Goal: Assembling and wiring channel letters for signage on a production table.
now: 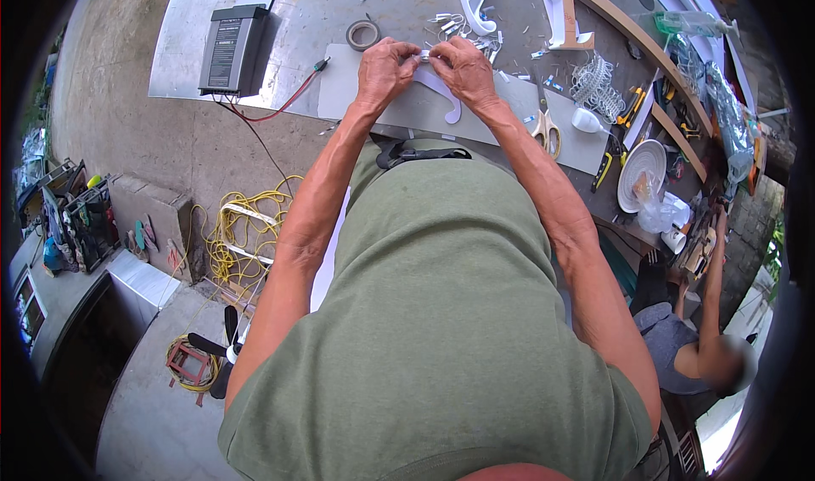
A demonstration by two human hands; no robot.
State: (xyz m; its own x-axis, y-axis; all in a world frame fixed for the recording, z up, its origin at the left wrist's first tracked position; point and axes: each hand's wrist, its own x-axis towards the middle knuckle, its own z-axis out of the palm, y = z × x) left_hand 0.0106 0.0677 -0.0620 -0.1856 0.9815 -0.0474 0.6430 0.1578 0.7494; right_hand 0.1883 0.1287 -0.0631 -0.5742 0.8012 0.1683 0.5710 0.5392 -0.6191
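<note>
My left hand (pixel 388 69) and my right hand (pixel 464 67) meet over the table, fingers closed in a pinch. Between their fingertips is a small pale piece (pixel 424 56), too small to name. Just below it, a white curved, hook-ended shape like part of a letter (pixel 441 90) lies over the grey board (pixel 340 78); whether it joins the pinched piece I cannot tell. Beside my left hand sits a roll of dark tape (pixel 362 34). Beyond my right hand are small LED-like modules with wires (pixel 447 27) and a white cut-out letter (pixel 477 4). Scissors (pixel 546 129) lie to the right.
A grey power supply box (pixel 233 52) with red and black leads (pixel 293 95) stands at left. Farther right are coiled white wire (pixel 598 86), a white bottle (pixel 587 121), pliers (pixel 604 165) and a round plate (pixel 642 175). Yellow cable (pixel 242 235) lies on the floor. Another person (pixel 679 345) is at right.
</note>
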